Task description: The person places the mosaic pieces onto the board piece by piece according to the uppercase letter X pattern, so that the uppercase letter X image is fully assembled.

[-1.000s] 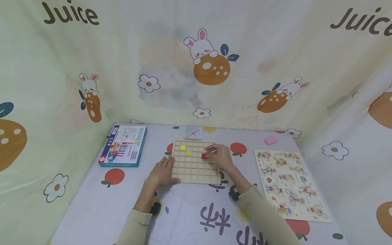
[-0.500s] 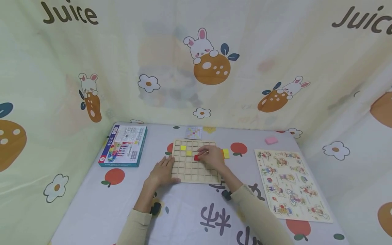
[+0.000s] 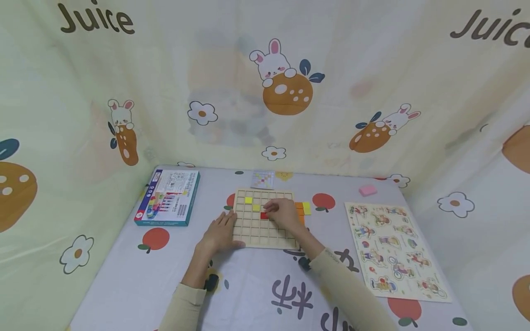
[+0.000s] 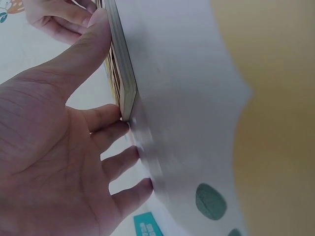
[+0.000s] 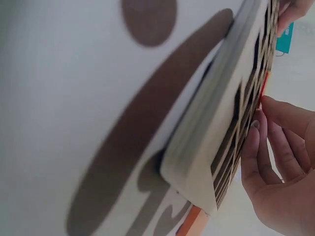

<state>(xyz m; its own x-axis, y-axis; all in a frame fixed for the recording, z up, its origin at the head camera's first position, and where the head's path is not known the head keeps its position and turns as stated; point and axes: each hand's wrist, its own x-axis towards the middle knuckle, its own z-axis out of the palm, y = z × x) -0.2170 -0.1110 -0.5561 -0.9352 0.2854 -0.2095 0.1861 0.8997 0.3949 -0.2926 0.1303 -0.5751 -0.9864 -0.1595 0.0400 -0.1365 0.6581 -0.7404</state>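
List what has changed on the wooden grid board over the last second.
The right hand carried the red tile leftward across the wooden grid board, from right of centre to the cell diagonally below the second yellow tile, fingertips still on it. Loose orange and yellow tiles came into view beside the board. The left hand stayed braced against the board's left edge.

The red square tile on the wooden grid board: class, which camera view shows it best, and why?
The head view: the red tile lies in a cell of the grid board, under the right hand fingertips. The right wrist view shows only its red edge, side-on. The left wrist view shows the board's edge, no tile.
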